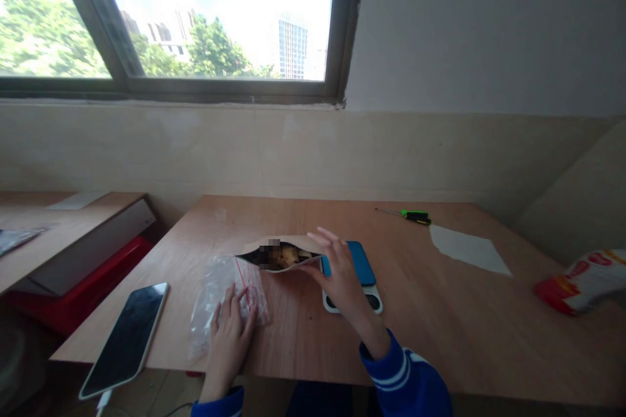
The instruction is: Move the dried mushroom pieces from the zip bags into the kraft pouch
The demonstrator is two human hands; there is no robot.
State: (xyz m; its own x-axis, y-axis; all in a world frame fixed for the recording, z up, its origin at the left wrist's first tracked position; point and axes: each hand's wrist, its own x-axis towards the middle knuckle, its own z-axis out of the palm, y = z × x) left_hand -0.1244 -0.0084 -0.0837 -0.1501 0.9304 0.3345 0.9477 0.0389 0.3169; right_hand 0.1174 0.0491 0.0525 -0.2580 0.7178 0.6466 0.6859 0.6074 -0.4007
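A brown paper pouch (288,279) stands upright on the table with its mouth gaping. Inside it are tan, dried-looking pieces (287,257), partly pixelated, whose kind I cannot make out. My right hand (340,273) is at the pouch's right end, thumb against the front rim and fingers by the back rim. My left hand (232,322) lies with spread fingers on a clear zip-lock bag (205,300) with red lines along its seal. Partly hidden behind my right hand is a white kitchen scale (374,301) with a blue platform (360,264).
A phone (128,339) with a cable plugged in lies at the table's front left edge. Screwdrivers (415,215) and a white paper sheet (467,249) lie at the back right. A red and white packet (581,280) is at far right. A red stool (92,293) stands left.
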